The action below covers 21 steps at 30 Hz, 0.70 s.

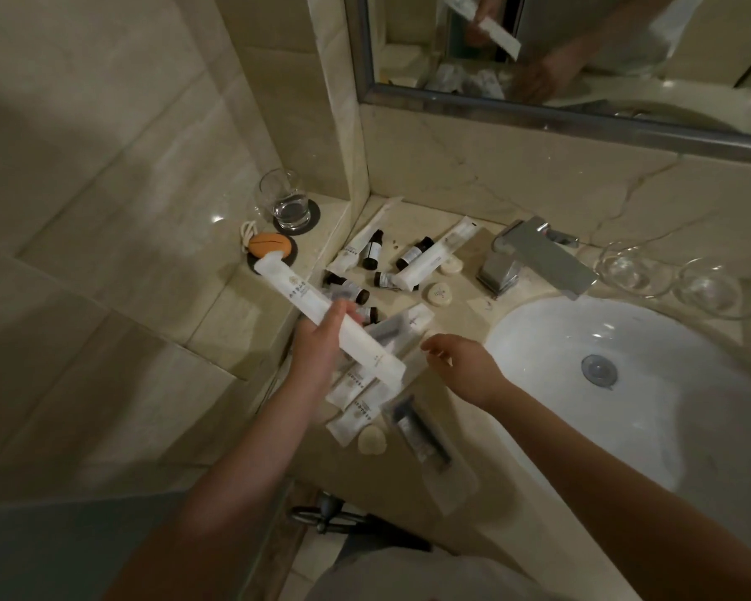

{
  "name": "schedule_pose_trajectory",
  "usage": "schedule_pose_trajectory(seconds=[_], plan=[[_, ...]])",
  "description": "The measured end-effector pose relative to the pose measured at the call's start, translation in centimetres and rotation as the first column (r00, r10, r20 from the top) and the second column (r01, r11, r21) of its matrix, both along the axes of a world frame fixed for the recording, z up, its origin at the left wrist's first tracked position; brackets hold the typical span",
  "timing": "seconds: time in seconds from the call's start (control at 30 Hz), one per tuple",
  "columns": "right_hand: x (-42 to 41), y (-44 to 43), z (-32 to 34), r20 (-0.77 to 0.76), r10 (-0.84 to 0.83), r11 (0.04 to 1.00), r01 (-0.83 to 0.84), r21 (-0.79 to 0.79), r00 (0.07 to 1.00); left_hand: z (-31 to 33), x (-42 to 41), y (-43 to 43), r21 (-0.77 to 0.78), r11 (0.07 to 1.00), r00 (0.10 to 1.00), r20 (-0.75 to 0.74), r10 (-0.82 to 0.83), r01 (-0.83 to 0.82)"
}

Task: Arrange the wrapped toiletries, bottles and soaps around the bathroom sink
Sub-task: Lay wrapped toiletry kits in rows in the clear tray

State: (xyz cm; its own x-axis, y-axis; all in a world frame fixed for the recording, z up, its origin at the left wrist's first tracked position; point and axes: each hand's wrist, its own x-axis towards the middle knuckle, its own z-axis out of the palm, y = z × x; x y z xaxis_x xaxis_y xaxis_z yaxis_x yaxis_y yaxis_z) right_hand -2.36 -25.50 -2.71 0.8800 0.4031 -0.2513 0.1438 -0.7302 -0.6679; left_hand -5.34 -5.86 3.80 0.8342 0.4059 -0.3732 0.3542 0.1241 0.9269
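One wrapped packet [295,292], left hand [317,347], axis upper-left to lower-right

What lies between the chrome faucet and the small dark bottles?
In the head view, two round cream wrapped soaps and a long white wrapped packet lie between chrome faucet and dark bottles.

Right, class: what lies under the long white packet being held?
Small dark bottles and flat white sachets on the beige marble counter; parts beneath the long white packet are hidden.
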Motion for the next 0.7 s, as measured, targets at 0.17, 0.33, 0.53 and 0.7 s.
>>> schedule_pose_trajectory(seconds=[0.17, 0.33, 0.53, 0.7], plan=[[1.4, 1.0, -2.3, 0.140, 0.438, 0.853, -0.361, -0.378, 0.888, -1.0, -0.6, 2.3, 0.116, 0.993, 0.994, -0.110, -0.019, 0.032], [2.3, 3.7, -2.7, 0.150, 0.598, 0.714, -0.437, -0.547, 0.788, -1.7, -1.4, 3.6, 0.190, 0.979, 0.989, -0.139, -0.049, 0.075], [3.0, 3.3, -2.1, 0.139, 0.549, 0.775, -0.440, -0.454, 0.824, -1.4, -1.5, 3.6, 0.221, 0.970, 0.988, -0.140, -0.066, 0.096], [2.4, 0.6, 0.4, 0.290, 0.440, 0.887, -0.361, -0.288, 0.850, -0.2, -1.7, 2.2, 0.200, 0.975, 0.991, -0.105, -0.081, 0.101]])
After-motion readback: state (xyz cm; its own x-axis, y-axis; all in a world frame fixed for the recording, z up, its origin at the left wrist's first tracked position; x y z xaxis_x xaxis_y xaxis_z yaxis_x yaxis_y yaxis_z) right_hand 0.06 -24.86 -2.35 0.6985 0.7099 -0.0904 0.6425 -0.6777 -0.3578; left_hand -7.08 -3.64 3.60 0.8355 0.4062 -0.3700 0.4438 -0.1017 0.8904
